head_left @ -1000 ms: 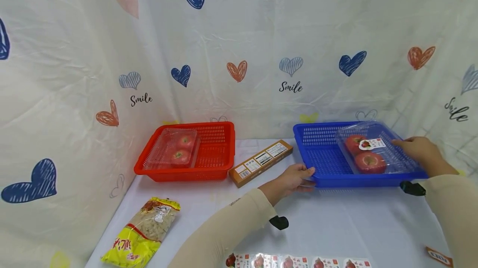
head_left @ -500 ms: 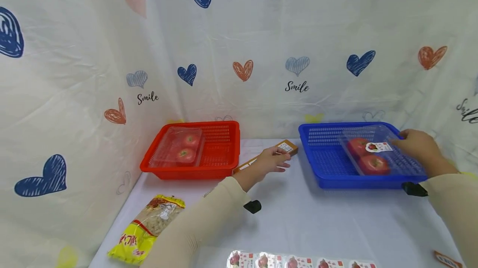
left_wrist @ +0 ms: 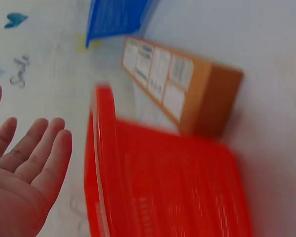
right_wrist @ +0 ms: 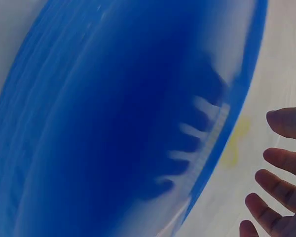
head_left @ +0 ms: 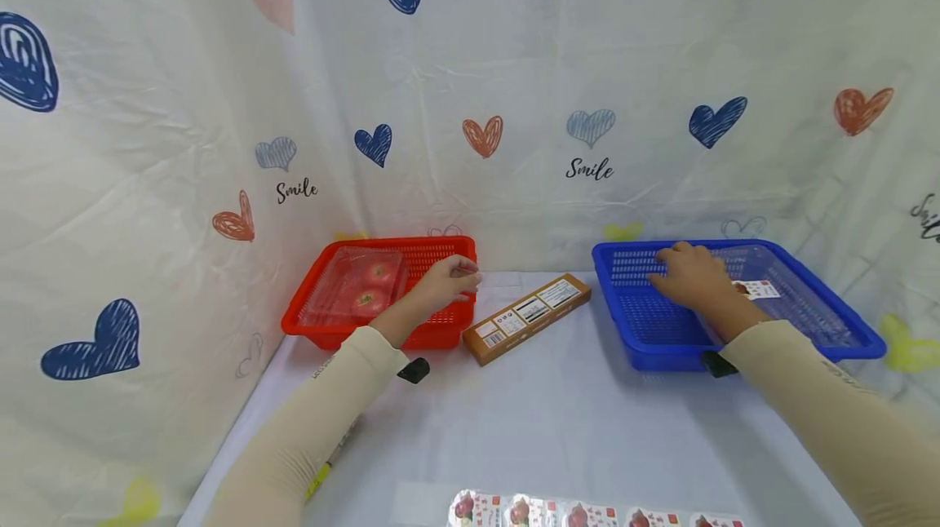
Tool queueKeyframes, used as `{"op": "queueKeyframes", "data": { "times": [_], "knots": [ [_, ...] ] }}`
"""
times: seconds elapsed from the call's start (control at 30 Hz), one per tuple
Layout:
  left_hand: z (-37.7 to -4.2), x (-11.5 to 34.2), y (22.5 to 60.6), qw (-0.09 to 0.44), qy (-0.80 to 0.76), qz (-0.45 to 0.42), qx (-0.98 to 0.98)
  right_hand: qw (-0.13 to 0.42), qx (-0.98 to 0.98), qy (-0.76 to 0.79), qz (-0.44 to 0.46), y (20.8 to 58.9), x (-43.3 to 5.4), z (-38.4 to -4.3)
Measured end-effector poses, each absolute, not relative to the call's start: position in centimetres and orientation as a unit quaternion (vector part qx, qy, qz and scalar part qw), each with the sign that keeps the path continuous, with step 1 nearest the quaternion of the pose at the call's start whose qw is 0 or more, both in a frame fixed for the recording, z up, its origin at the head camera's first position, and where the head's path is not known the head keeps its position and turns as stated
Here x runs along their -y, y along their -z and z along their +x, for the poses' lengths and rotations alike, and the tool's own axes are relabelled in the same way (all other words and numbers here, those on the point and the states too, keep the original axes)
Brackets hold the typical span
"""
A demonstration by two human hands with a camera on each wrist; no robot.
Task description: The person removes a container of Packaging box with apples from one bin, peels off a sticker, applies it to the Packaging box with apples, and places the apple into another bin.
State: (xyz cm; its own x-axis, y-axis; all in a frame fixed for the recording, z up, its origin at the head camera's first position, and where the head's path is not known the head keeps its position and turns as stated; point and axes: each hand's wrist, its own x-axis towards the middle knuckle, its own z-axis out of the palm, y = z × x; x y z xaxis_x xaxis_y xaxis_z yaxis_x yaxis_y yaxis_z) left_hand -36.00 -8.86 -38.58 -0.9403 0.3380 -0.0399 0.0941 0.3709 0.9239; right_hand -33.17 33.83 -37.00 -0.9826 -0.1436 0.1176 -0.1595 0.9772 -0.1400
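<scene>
Zero items held: our L hand (head_left: 441, 286) is at the red basket (head_left: 441, 334), counter's (head_left: 543, 429) back-L corner; R hand (head_left: 690, 276) over a clear pack (head_left: 760, 290) in the blue basket (head_left: 664, 360), back edge. Fingers (right_wrist: 281, 190) loosely extended; best we lift w/o bumping.

Table (head_left: 529, 421): white-clothed
Far: red plastic basket (head_left: 330, 337), oblong brown cardboard box (head_left: 527, 316), blue plastic basket (head_left: 642, 311)
Near me: white fruit-printed sticker strip (head_left: 580, 512), part-hidden yellow packet (head_left: 319, 481)
</scene>
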Motion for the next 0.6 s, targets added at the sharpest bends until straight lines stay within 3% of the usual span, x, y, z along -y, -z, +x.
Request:
{"op": "queueKeyframes", "data": {
  "times": [0.27, 0.43, 0.6],
  "knots": [
    [-37.5, 16.9, 38.1, -0.002, -0.388, 0.077, -0.919, 0.083, 0.986, -0.071, 0.13, 37.4, -25.3, -34.5],
    [-38.4, 22.2, 37.7, -0.007, -0.347, 0.006, -0.938, 0.084, 0.983, -0.059, 0.154, 37.5, -19.7, -35.1],
    [-38.7, 25.2, 37.7, 0.023, -0.325, -0.056, -0.944, 0.065, 0.982, -0.052, 0.172, 37.7, -14.8, -35.1]
  ]
}}
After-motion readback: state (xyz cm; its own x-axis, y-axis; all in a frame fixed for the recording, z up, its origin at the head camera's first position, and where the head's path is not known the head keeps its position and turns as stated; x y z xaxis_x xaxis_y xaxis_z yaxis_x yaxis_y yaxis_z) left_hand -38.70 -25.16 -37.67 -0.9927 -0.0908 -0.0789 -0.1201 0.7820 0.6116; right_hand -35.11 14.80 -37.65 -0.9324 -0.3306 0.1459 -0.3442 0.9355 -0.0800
